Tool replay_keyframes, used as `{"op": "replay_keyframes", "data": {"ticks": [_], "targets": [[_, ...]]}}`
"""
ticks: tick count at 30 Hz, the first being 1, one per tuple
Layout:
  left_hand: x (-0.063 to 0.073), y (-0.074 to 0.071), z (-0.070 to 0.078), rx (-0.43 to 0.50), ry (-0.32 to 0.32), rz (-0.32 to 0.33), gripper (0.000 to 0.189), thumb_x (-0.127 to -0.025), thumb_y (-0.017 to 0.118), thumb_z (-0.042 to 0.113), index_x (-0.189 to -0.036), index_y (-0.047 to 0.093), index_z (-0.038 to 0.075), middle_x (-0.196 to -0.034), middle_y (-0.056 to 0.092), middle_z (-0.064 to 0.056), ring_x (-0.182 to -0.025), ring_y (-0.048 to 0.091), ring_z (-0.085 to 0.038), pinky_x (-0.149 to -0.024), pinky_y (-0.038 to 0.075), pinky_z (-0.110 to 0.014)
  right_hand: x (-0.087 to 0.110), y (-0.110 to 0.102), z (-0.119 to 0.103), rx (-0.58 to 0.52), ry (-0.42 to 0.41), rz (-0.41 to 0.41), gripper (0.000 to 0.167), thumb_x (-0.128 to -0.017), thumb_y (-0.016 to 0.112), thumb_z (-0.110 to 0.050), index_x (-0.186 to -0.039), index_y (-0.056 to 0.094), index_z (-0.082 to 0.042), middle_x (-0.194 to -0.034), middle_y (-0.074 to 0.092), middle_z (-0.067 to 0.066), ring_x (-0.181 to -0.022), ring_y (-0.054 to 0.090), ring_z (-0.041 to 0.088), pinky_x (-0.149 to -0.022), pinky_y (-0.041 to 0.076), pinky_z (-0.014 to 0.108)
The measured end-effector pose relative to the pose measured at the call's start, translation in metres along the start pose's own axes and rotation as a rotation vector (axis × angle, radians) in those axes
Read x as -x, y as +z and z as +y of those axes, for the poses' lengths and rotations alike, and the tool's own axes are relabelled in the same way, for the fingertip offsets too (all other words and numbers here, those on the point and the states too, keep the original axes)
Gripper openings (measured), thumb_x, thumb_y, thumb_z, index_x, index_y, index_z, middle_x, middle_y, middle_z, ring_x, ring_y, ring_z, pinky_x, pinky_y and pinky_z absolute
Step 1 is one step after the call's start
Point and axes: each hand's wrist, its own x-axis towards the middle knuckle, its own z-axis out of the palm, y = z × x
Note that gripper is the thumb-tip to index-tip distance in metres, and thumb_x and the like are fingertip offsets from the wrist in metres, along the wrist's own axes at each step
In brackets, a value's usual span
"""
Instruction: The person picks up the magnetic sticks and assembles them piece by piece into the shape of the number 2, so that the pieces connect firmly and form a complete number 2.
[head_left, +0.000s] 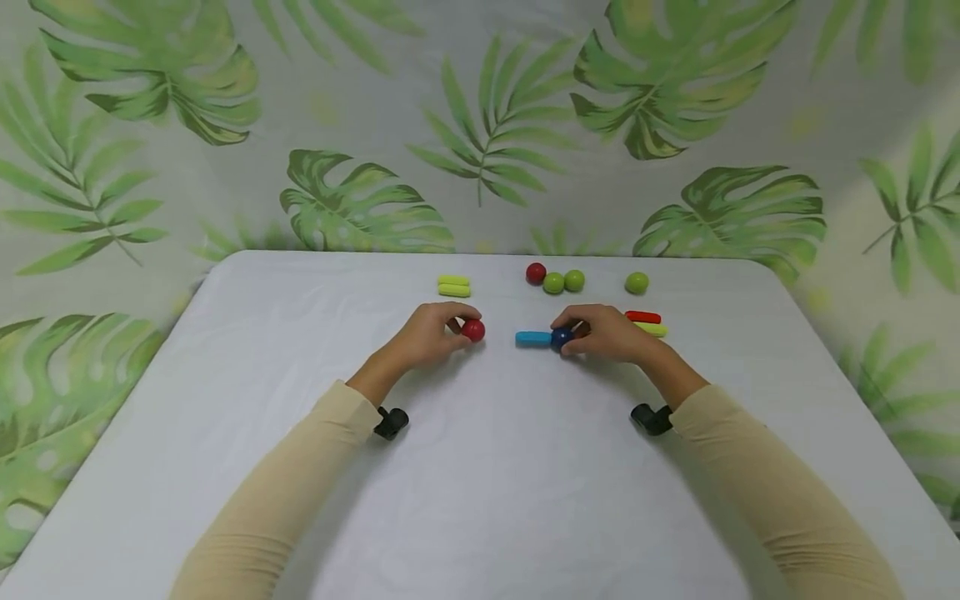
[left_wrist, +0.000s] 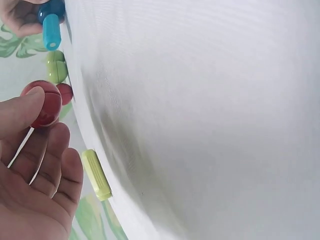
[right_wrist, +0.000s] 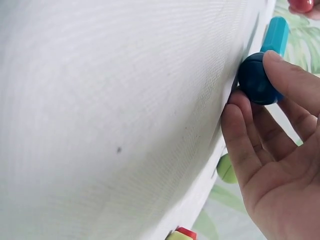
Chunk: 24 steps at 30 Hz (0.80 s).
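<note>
My left hand (head_left: 432,335) pinches a glossy red ball (head_left: 473,331) between thumb and fingers. In the left wrist view, that ball (left_wrist: 48,104) shows a seam line around it. My right hand (head_left: 604,332) holds a dark blue ball (head_left: 561,337) by thumb and fingertips, low at the table surface. Against the blue ball's left side lies a light blue faceted stick (head_left: 533,339), seen end-on with a small hole in the left wrist view. Whether stick and ball are joined, I cannot tell. A short gap separates the red ball from the stick.
Behind my left hand lie two yellow-green sticks (head_left: 453,286). Farther back are another red ball (head_left: 536,273), two green balls (head_left: 553,283) side by side and a lone green ball (head_left: 637,283). A red stick (head_left: 642,317) and a yellow stick (head_left: 651,330) lie beyond my right hand.
</note>
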Motion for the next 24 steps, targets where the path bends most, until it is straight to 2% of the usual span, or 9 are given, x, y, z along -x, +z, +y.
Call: {"op": "replay_keyframes", "data": {"ticks": [7,16,24], "targets": [[-0.006,0.005,0.000,0.027,-0.047,0.010,0.040,-0.089,0.071,0.007,-0.129,0.065,0.010,-0.124,0.069,-0.009,-0.105,0.065,-0.024,-0.081,0.052,-0.030,0.001,-0.001,-0.002,-0.006,0.024,0.003,0.037,-0.090,0.073,-0.016,-0.126,0.064,-0.016,-0.124,0.065,0.012,-0.107,0.059,0.027,-0.093,0.055,0.038],[-0.013,0.008,0.000,0.018,-0.061,0.020,0.041,-0.088,0.071,0.005,-0.128,0.066,0.011,-0.121,0.070,-0.009,-0.102,0.064,-0.024,-0.083,0.051,-0.030,0.002,0.000,-0.002,-0.017,0.043,0.007,0.037,-0.089,0.074,-0.018,-0.125,0.064,-0.016,-0.124,0.065,0.013,-0.107,0.059,0.027,-0.089,0.055,0.035],[-0.021,0.015,0.000,0.056,-0.107,-0.020,0.041,-0.087,0.071,0.009,-0.128,0.066,0.014,-0.113,0.070,-0.008,-0.097,0.061,-0.022,-0.082,0.050,-0.029,0.001,-0.001,-0.002,-0.013,0.031,0.005,0.037,-0.089,0.074,-0.018,-0.124,0.065,-0.016,-0.124,0.065,0.013,-0.106,0.059,0.027,-0.089,0.055,0.035]]}}
